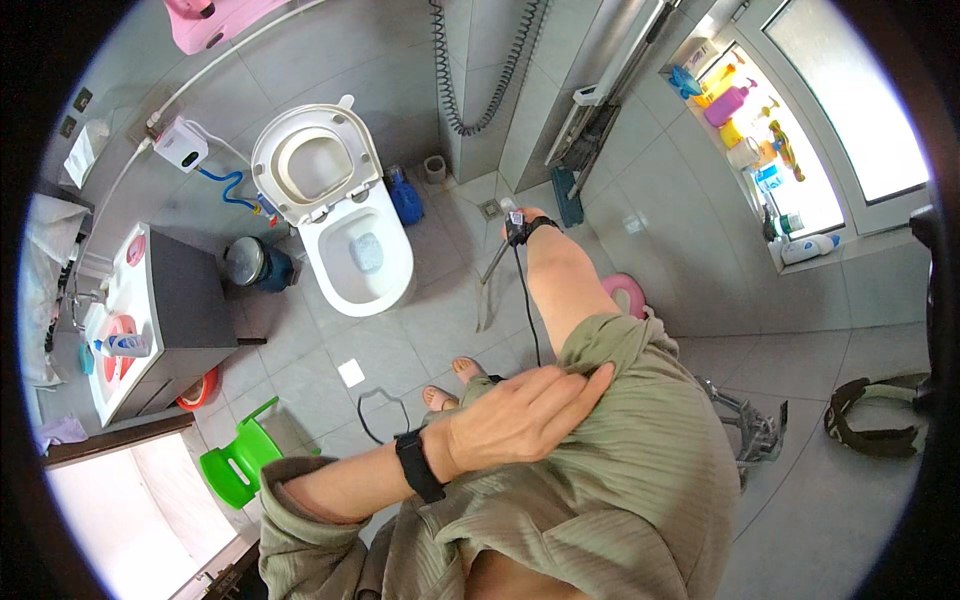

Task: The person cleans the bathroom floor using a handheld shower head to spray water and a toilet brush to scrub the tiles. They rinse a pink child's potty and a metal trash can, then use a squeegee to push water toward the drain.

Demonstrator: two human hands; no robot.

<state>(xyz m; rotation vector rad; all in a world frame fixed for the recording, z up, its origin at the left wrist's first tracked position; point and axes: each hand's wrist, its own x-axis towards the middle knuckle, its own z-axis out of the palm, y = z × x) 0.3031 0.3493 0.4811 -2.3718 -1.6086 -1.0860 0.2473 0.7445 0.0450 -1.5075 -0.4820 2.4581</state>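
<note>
My left hand [520, 412] reaches across my body, its fingers pressed on the rolled green sleeve [612, 352] of my right arm and gripping the cloth near the elbow. A black band [417, 466] is strapped round my left wrist. My right arm stretches forward over the floor. Only a little of my right hand [538, 214] shows past a black strapped wrist device, whose cable runs back toward me; its fingers are mostly hidden. A thin grey stick-like thing [494, 262] shows beside that hand; whether it is held I cannot make out.
Ahead stands a white toilet [352, 262], its lid raised, with a lidded bin [258, 264] to its left. A sink cabinet [180, 310] and green stool [240, 458] stand left. A squeegee [567, 196] leans at the right wall; bottles [733, 102] line the window sill.
</note>
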